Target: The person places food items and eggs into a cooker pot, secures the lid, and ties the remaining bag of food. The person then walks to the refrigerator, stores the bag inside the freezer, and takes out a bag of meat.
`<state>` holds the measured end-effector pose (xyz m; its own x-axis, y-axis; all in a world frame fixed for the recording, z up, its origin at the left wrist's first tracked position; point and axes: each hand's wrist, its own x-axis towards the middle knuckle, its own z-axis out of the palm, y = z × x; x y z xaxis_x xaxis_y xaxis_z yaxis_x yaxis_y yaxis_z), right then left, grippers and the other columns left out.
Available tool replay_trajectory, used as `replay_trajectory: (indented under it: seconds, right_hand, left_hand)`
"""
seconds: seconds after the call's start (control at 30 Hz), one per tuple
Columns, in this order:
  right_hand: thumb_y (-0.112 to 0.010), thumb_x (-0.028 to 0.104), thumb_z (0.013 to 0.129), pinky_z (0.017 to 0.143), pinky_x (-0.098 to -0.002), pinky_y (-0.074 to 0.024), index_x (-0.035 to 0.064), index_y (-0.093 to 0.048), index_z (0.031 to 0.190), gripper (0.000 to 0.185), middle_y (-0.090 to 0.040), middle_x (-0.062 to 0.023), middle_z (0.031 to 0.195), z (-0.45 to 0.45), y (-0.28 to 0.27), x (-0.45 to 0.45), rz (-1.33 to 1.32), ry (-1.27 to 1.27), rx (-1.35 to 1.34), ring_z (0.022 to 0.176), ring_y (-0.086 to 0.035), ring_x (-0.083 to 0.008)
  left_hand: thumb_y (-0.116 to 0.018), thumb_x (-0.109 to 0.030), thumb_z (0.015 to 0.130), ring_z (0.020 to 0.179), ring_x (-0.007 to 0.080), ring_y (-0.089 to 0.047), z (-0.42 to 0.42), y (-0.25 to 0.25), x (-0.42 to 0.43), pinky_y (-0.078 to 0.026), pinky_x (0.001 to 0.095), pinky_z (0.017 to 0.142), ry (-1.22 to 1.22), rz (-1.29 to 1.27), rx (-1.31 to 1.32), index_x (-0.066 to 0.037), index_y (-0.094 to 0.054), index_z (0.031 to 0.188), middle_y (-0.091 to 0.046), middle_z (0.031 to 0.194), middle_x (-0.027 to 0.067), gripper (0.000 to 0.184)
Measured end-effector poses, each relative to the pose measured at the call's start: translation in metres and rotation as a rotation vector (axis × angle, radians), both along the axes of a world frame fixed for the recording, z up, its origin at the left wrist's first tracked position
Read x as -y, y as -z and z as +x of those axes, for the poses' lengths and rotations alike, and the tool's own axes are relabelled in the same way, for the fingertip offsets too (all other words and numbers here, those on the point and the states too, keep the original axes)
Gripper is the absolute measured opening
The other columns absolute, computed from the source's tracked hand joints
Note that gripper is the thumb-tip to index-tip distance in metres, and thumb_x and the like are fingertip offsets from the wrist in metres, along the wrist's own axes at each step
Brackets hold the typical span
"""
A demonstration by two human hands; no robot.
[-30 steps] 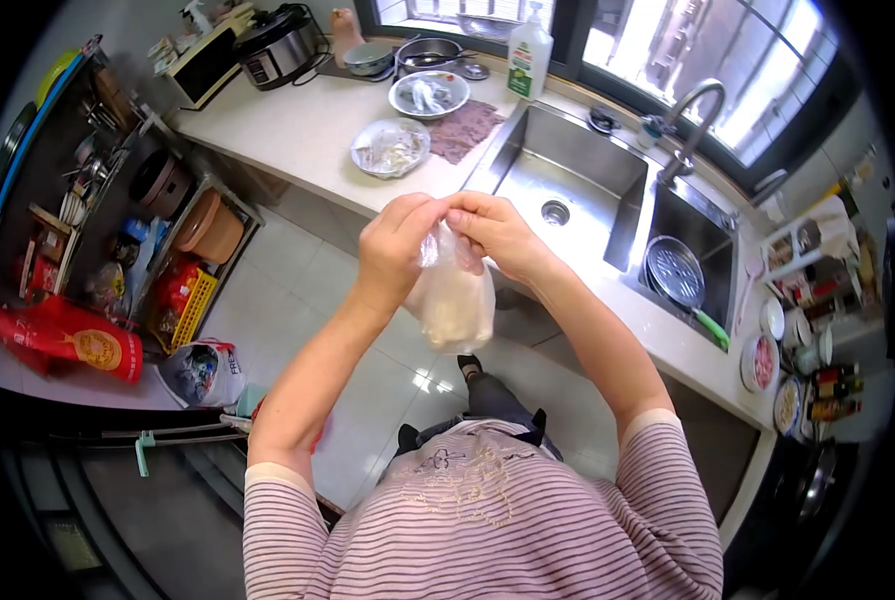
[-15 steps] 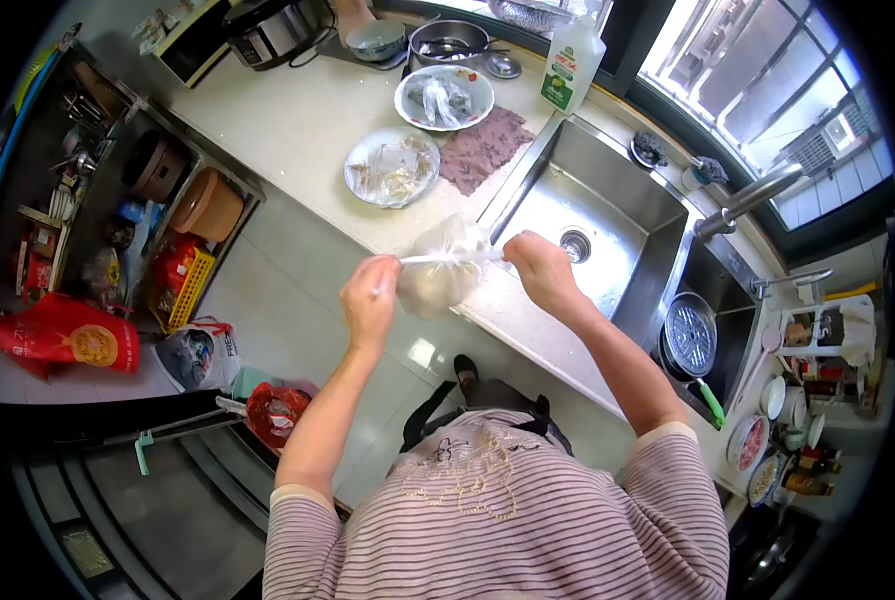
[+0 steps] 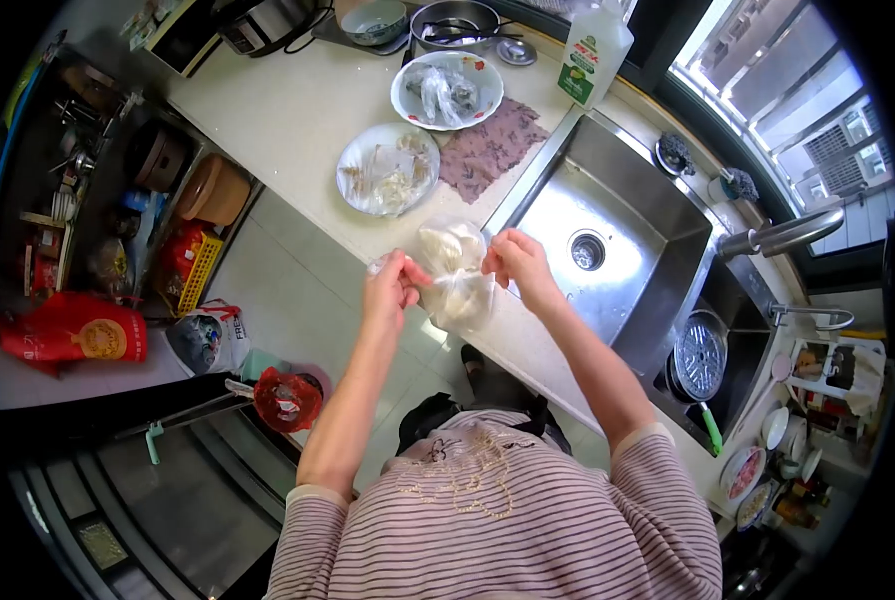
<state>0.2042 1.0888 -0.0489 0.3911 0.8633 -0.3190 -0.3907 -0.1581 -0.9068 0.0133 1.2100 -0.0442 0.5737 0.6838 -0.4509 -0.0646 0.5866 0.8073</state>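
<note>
A translucent white plastic bag (image 3: 459, 285) with pale contents, which I cannot make out, is at the counter's front edge, gathered in at its middle. My left hand (image 3: 392, 287) is at the bag's left side, its fingers closed in a pinch on the plastic. On the right, my right hand (image 3: 520, 268) has its fingers curled together at the bag's edge; the bit of plastic in them is mostly hidden. Just beyond the bag stands a plate (image 3: 350, 182) with a crumpled clear bag on it. Behind that is a white bowl (image 3: 403, 103) holding another plastic bag.
A steel sink (image 3: 557, 245) lies to the right, with a faucet (image 3: 782, 235) and a pan (image 3: 699, 355) in its second basin. On the counter are a brown cloth (image 3: 492, 150) and a large bottle (image 3: 594, 60). Shelves stand left; a red bin (image 3: 285, 400) is lower left.
Both hands have come closer to the bag. The plastic strips that were stretched taut between them are no longer pulled out. The camera view has shifted slightly.
</note>
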Motion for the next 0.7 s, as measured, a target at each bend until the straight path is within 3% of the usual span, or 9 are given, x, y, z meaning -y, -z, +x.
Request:
replay_trajectory:
  seconds: [0.13, 0.17, 0.27, 0.33, 0.4, 0.5, 0.6, 0.7]
  right_hand:
    - [-0.053, 0.009, 0.088, 0.064, -0.0268, -0.0459, 0.0015, -0.064, 0.089, 0.014, -0.062, -0.0060, 0.078, -0.004, -0.043, 0.003, 0.272, -0.129, 0.565, 0.074, -0.056, -0.0110]
    - [-0.056, 0.008, 0.086, 0.074, -0.0308, -0.0471, 0.0038, -0.067, 0.094, 0.014, -0.064, -0.0066, 0.087, -0.005, -0.063, 0.005, 0.191, -0.256, 0.690, 0.080, -0.059, -0.0170]
    - [-0.058, 0.012, 0.086, 0.075, -0.0343, -0.0479, 0.0042, -0.066, 0.094, 0.014, -0.064, -0.0098, 0.093, -0.022, -0.068, -0.008, 0.494, -0.332, 0.967, 0.084, -0.061, -0.0242]
    - [-0.060, 0.015, 0.085, 0.075, -0.0376, -0.0490, 0.0061, -0.061, 0.107, 0.024, -0.063, -0.0122, 0.096, -0.031, -0.064, -0.010, 0.391, -0.308, 0.967, 0.086, -0.062, -0.0299]
    - [-0.060, 0.016, 0.085, 0.074, -0.0390, -0.0494, 0.0068, -0.057, 0.113, 0.030, -0.063, -0.0131, 0.098, -0.033, -0.066, -0.008, 0.133, -0.309, 1.017, 0.085, -0.063, -0.0309]
    - [-0.061, 0.017, 0.084, 0.075, -0.0400, -0.0495, 0.0077, -0.053, 0.118, 0.035, -0.061, -0.0153, 0.103, -0.027, -0.055, -0.003, 0.069, -0.407, 1.015, 0.085, -0.062, -0.0333]
    - [-0.062, 0.017, 0.083, 0.071, -0.0389, -0.0501, 0.0051, -0.059, 0.106, 0.026, -0.063, -0.0156, 0.096, -0.030, -0.037, 0.002, 0.223, -0.243, 1.153, 0.079, -0.063, -0.0334]
    - [-0.058, 0.021, 0.084, 0.067, -0.0425, -0.0490, 0.0054, -0.061, 0.090, 0.017, -0.064, -0.0148, 0.085, -0.036, -0.036, 0.011, -0.011, -0.236, 1.162, 0.078, -0.062, -0.0354]
  left_hand:
    - [-0.056, -0.020, 0.092, 0.075, 0.0143, -0.063, 0.011, -0.041, 0.016, -0.047, 0.0244, 0.057, 0.100, 0.159, -0.018, 0.000, -0.062, 0.093, -0.062, 0.079, 0.0078, 0.021]
    - [-0.058, -0.017, 0.090, 0.078, 0.0150, -0.063, 0.013, -0.036, 0.018, -0.048, 0.0251, 0.061, 0.185, 0.352, -0.063, 0.000, -0.063, 0.095, -0.063, 0.083, 0.0079, 0.018]
    - [-0.062, -0.010, 0.086, 0.084, 0.0169, -0.062, 0.018, -0.017, 0.024, -0.049, 0.0272, 0.069, 0.337, 0.832, -0.174, -0.001, -0.065, 0.101, -0.065, 0.091, 0.0084, 0.018]
    - [-0.064, -0.007, 0.084, 0.088, 0.0176, -0.061, 0.018, -0.011, 0.031, -0.050, 0.0289, 0.072, 0.307, 1.009, -0.213, -0.002, -0.066, 0.100, -0.065, 0.095, 0.0087, 0.018]
    - [-0.063, -0.007, 0.084, 0.085, 0.0186, -0.062, 0.016, -0.006, 0.026, -0.050, 0.0295, 0.073, 0.303, 0.873, -0.123, -0.001, -0.067, 0.097, -0.066, 0.093, 0.0098, 0.015]
    - [-0.062, -0.006, 0.085, 0.080, 0.0178, -0.062, 0.013, 0.004, 0.020, -0.050, 0.0286, 0.072, 0.257, 0.740, -0.040, 0.000, -0.067, 0.096, -0.067, 0.089, 0.0098, 0.014]
    - [-0.062, -0.009, 0.086, 0.078, 0.0141, -0.062, 0.013, 0.000, 0.025, -0.049, 0.0256, 0.072, 0.193, 0.573, -0.053, 0.000, -0.067, 0.098, -0.067, 0.085, 0.0072, 0.016]
    - [-0.064, -0.009, 0.084, 0.075, 0.0121, -0.062, 0.016, -0.008, 0.025, -0.048, 0.0242, 0.069, 0.201, 0.472, -0.106, 0.000, -0.068, 0.095, -0.067, 0.083, 0.0052, 0.014]
